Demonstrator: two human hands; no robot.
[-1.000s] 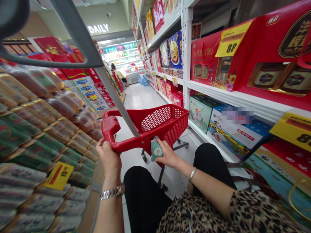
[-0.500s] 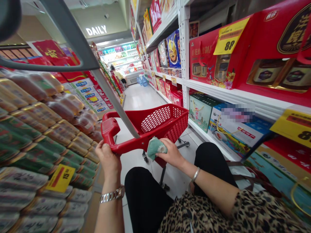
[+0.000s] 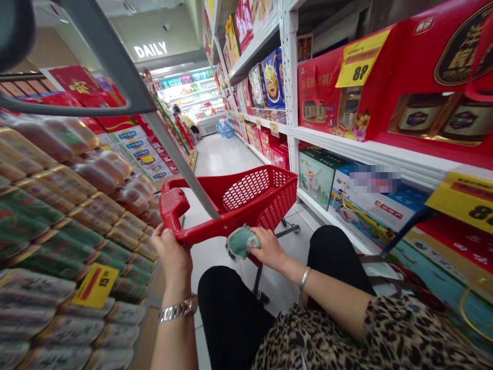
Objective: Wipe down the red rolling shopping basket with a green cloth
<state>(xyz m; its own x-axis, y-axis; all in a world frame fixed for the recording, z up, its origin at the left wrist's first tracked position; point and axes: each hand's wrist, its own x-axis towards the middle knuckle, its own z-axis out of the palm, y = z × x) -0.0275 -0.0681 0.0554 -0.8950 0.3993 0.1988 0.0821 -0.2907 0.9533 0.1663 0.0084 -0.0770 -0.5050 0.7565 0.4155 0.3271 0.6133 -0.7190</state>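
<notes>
A red plastic shopping cart [image 3: 254, 198] stands in the aisle just ahead of me. My left hand [image 3: 172, 253] is closed round its red handle bar [image 3: 192, 234]; a metal watch [image 3: 177, 310] is on that wrist. My right hand [image 3: 270, 247] is at the bar's right end, below the basket, and grips a small green pouch with a daisy print [image 3: 241, 241]. A thin bracelet sits on the right wrist. My black trousers and leopard-print top fill the bottom of the view.
Stacked green and brown packaged goods [image 3: 57, 205] with a yellow price tag [image 3: 95, 285] crowd the left. White shelves [image 3: 365, 149] with red gift boxes line the right. The pale floor [image 3: 219, 154] runs ahead, where a person [image 3: 185, 119] stands far off.
My right hand has turned the green pouch from upright to lying sideways and dropped slightly under the handle. The left hand keeps its grip on the bar.
</notes>
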